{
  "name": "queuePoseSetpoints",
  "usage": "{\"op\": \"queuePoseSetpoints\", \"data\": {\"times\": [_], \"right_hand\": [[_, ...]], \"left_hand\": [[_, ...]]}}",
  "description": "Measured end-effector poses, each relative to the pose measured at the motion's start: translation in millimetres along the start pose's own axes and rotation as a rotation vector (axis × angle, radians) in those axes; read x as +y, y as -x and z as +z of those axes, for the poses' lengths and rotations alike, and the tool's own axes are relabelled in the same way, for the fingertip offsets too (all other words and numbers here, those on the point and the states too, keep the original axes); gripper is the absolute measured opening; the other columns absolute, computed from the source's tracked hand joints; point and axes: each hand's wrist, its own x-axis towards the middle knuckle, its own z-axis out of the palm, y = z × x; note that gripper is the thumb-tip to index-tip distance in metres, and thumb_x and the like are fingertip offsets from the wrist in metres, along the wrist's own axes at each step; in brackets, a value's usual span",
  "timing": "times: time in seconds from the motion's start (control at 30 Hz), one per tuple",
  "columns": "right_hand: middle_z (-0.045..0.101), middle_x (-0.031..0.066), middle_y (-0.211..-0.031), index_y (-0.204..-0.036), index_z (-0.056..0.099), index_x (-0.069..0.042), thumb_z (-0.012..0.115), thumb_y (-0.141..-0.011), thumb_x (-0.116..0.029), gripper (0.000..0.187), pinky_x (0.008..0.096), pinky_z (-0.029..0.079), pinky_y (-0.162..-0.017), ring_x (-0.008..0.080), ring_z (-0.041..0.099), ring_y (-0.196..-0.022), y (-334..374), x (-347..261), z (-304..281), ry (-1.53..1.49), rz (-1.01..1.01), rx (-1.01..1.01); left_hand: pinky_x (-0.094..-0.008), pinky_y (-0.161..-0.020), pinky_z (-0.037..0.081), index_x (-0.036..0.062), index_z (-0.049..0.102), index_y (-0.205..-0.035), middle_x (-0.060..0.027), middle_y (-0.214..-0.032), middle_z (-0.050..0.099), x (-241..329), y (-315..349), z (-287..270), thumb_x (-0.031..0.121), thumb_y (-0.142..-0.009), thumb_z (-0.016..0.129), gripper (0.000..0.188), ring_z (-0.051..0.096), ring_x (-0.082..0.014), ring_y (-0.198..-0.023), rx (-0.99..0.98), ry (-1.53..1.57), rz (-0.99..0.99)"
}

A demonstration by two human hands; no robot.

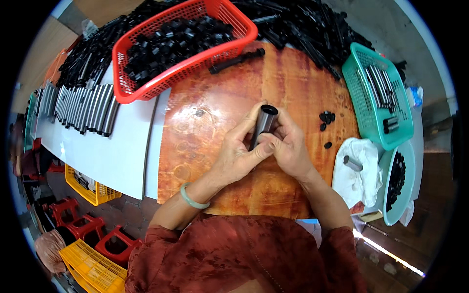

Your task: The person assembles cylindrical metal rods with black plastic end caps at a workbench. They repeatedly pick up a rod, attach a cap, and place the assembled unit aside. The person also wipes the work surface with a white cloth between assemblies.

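Both my hands are wrapped round a dark grey metal tube (266,118) with a black rim at its upper end. It stands tilted above the wooden board, its open end facing up. My left hand (240,150) grips its left side, with a pale green bangle (194,197) on that wrist. From the right, my right hand (291,147) closes on it, the thumb across its front. The tube's lower end is hidden by my hands. Several small black caps (327,117) lie on the board to the right of my hands.
A red basket (185,73) of black parts stands at the far left. Grey tubes (90,108) line the white table. A green basket (364,112) holds tubes at right, near a white cloth (359,183) with a short tube and a green basin (403,205) of black caps.
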Motion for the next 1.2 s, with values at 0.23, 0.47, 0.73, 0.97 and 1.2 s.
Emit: {"op": "queuePoseSetpoints", "data": {"times": [0.23, 0.47, 0.73, 0.97, 1.2], "right_hand": [[0.055, 0.0096, -0.086, -0.094, 0.053, 0.002, 0.050, -0.093, -0.021, 0.024, 0.0277, 0.048, -0.057, 0.0144, 0.059, -0.075, -40, -18, -10, 0.441, 0.058, -0.045], [0.057, 0.0159, -0.083, -0.088, 0.057, 0.001, 0.056, -0.083, -0.011, 0.013, 0.0398, 0.045, -0.071, 0.0332, 0.057, -0.080, -131, -16, 13, 0.958, -0.551, 0.007], [0.064, 0.0162, -0.103, -0.097, 0.068, -0.008, 0.061, -0.080, -0.017, 0.021, 0.0423, 0.048, -0.084, 0.0335, 0.060, -0.099, -224, -8, 80, 1.148, -0.125, -0.429], [0.066, 0.0129, -0.101, -0.098, 0.068, -0.008, 0.061, -0.076, -0.011, 0.024, 0.0413, 0.049, -0.085, 0.0321, 0.062, -0.097, -252, 23, 110, 1.357, -0.141, -0.477], [0.064, 0.0223, -0.101, -0.096, 0.067, 0.000, 0.059, -0.073, -0.005, 0.024, 0.0427, 0.051, -0.082, 0.0358, 0.062, -0.098, -244, 8, 115, 1.327, -0.146, -0.322]], "left_hand": [[-0.0217, -0.052, 0.051, 0.0087, 0.031, -0.142, -0.0105, -0.116, 0.054, -10, -1, -9, 0.037, -0.095, 0.047, 0.057, 0.059, -0.0131, -0.082, 0.166, 0.492, -0.344], [-0.0280, -0.052, 0.052, 0.0013, 0.050, -0.110, -0.0128, -0.095, 0.061, -18, -6, -16, 0.027, -0.098, 0.040, 0.030, 0.061, -0.0193, -0.066, 0.322, 0.685, -0.461], [-0.0297, -0.050, 0.052, 0.0014, 0.049, -0.103, -0.0137, -0.088, 0.060, -19, -4, -16, 0.027, -0.097, 0.044, 0.026, 0.061, -0.0205, -0.063, 0.347, 0.714, -0.460], [-0.0259, -0.046, 0.050, 0.0031, 0.052, -0.103, -0.0084, -0.080, 0.059, -23, -3, -13, 0.028, -0.094, 0.052, 0.027, 0.059, -0.0152, -0.059, 0.384, 0.693, -0.477], [-0.0290, -0.082, 0.049, -0.0028, 0.060, -0.102, -0.0101, -0.100, 0.065, -17, -3, -12, 0.009, -0.086, 0.053, 0.021, 0.062, -0.0157, -0.089, 0.424, 0.680, -0.463]]}}
